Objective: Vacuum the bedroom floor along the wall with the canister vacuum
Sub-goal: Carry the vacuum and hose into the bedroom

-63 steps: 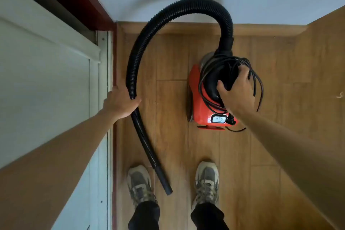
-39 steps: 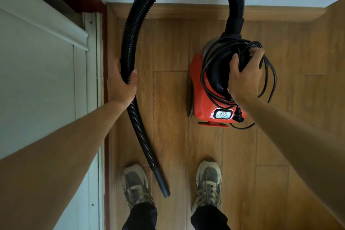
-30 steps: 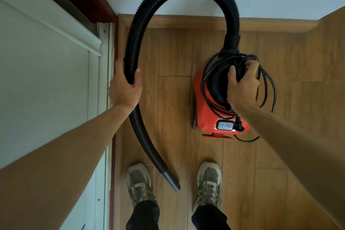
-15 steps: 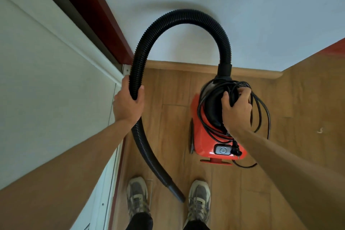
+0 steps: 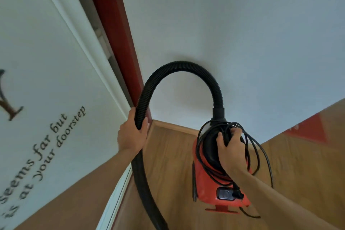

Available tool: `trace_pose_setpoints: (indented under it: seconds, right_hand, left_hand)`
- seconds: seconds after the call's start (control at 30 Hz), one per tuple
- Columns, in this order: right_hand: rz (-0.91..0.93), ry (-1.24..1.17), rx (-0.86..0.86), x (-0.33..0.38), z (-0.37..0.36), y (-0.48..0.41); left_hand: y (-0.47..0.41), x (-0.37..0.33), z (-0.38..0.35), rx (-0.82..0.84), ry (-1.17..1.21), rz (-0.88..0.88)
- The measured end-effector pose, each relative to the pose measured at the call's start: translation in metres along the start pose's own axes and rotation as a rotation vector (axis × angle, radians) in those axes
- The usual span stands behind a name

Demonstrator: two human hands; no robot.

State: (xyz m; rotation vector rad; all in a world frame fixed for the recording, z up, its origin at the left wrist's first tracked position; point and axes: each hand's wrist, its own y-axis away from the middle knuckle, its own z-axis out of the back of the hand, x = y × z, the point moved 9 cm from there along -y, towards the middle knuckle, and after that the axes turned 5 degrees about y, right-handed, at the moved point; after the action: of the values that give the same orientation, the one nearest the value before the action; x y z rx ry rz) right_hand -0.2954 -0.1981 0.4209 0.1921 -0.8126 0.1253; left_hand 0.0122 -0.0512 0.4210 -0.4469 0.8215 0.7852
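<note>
A red canister vacuum (image 5: 207, 186) hangs above the wooden floor (image 5: 168, 164), carried by my right hand (image 5: 230, 148), which grips its black top handle together with loops of the black power cord (image 5: 261, 157). A black ribbed hose (image 5: 179, 66) arches up from the canister's top and comes down on the left. My left hand (image 5: 131, 134) grips that hose just below the arch. The hose's lower part runs down behind my left forearm and leaves the frame at the bottom, so its nozzle end is out of view.
A white wall (image 5: 233, 33) fills the space ahead, with a wooden baseboard (image 5: 173, 127) at its foot. A dark red door frame (image 5: 113, 33) and a white door with lettering (image 5: 46, 89) stand close on the left. A wooden panel (image 5: 308, 155) rises on the right.
The view has tilted up toward the wall, and my shoes have dropped out of sight. Both hands keep their holds, and the vacuum and hose have come up higher off the floor.
</note>
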Motion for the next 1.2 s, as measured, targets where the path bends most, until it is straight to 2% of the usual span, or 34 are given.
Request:
trace_pose_setpoints:
  seconds: [0.23,0.67,1.03,1.2]
  right_hand:
    - [0.094,-0.022,-0.011,0.096,0.071,0.022]
    - [0.280,-0.042,-0.111,0.256,0.191,0.096]
    - [0.375,-0.108,-0.145,0.340,0.286,0.159]
    - [0.441,-0.109,-0.117,0.370,0.315,0.162]
  left_hand:
    - [0.003,-0.091,0.083,-0.036,0.032,-0.025]
    - [0.052,-0.221,0.243,-0.123,0.078,-0.104]
    - [0.101,-0.339,0.363,-0.245,0.101,-0.231]
    - [0.120,-0.381,0.403,-0.317,0.035,-0.237]
